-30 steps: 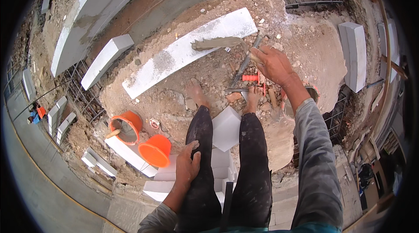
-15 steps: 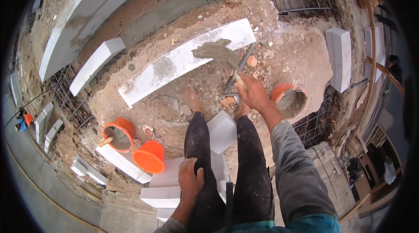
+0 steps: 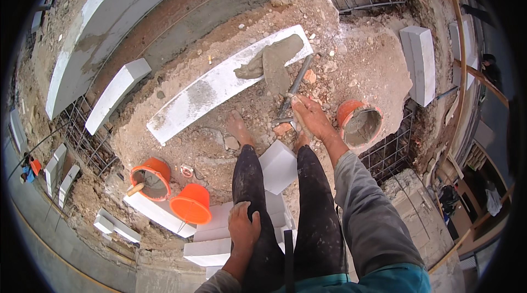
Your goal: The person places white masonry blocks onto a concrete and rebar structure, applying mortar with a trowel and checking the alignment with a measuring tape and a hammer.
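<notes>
While the left hand (image 3: 244, 227) rests on the left thigh, its fingers loosely bent and apparently holding nothing, the right hand (image 3: 312, 114) has its fingers wrapped round the handle of a pointing-away trowel (image 3: 276, 72). The mortar-coated blade lies over the right part of a long white block (image 3: 189, 102), beside and against grey mortar (image 3: 250, 69) heaped there. The block lies on rubbly ground, beyond the bare feet. Right of the right hand stands an orange mortar bucket (image 3: 346, 113); two more orange buckets sit at the near left. The trowel should be stiff but blade-heavy under wet mortar, so the handle is the place to hold it; the mortar looks soft and slippery. The block seems rigid, with edges liable to chip, and best gripped from beneath both ends.
</notes>
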